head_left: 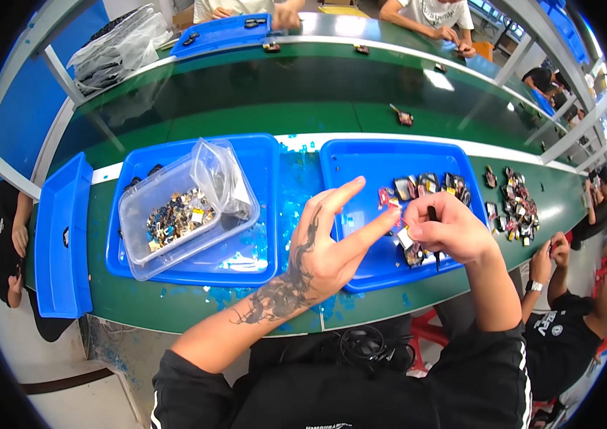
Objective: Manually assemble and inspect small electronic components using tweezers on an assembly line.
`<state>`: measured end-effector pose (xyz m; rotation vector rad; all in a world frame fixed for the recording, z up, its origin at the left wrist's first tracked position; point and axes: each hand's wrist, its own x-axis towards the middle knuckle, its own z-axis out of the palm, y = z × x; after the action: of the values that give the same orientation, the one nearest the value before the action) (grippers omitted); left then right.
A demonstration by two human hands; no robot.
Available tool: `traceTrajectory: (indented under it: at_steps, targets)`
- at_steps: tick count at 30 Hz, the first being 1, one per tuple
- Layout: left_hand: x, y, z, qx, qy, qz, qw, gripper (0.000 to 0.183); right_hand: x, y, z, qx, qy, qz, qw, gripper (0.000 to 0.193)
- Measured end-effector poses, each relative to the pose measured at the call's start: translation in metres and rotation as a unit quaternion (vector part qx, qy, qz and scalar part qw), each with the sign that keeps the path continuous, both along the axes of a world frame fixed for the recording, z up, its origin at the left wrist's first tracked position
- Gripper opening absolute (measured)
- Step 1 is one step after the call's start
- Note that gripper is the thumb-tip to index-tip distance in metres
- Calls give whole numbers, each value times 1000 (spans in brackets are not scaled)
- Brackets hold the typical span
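My left hand [328,250] reaches over the right blue tray [453,275], its thumb and index finger stretched wide apart with nothing visible between them. The index fingertip is close to a small part with a white label [401,234], beside my right hand; I cannot tell whether they touch. My right hand [453,229] is closed round a slim black stick-like tool [432,213], whose lower end shows under the fingers. Behind and below my hands, several small dark parts with wires and labels [428,184] lie in this tray, along with pinkish-red pieces [387,199].
At left, another blue tray [264,154] carries a clear plastic tub [228,247] of small mixed parts. A narrow blue bin [64,286] stands further left. More labelled parts [521,204] are heaped right on the green bench [303,186], which has blue scraps. Co-workers sit around.
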<state>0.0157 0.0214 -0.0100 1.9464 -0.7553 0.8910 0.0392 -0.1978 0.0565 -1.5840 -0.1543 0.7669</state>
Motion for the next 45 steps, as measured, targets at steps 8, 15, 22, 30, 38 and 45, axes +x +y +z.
traceTrajectory:
  at_steps: [8, 15, 22, 30, 38, 45]
  targets:
    - [-7, -4, 6, -44, 123, -103, 986, 26, 1, -3, -28, 100, 143, 40, 984, 8]
    - [-11, -2, 4, -311, 470, -269, 781, 17, -11, 0, -24, -22, -118, 111, 987, 12]
    - [-6, -3, -8, -264, 403, -279, 830, 30, -22, 3, -15, 22, -60, 34, 997, 12]
    - [-10, 1, -7, -199, 349, -254, 880, 23, -28, -7, -28, 123, 72, 5, 990, 11]
    - [-8, -4, -12, -186, 384, -260, 866, 16, -36, 5, -31, 108, 97, -4, 989, 10]
    - [-7, -5, -14, -206, 424, -275, 838, 21, -39, 10, -35, 10, -44, -8, 999, 12]
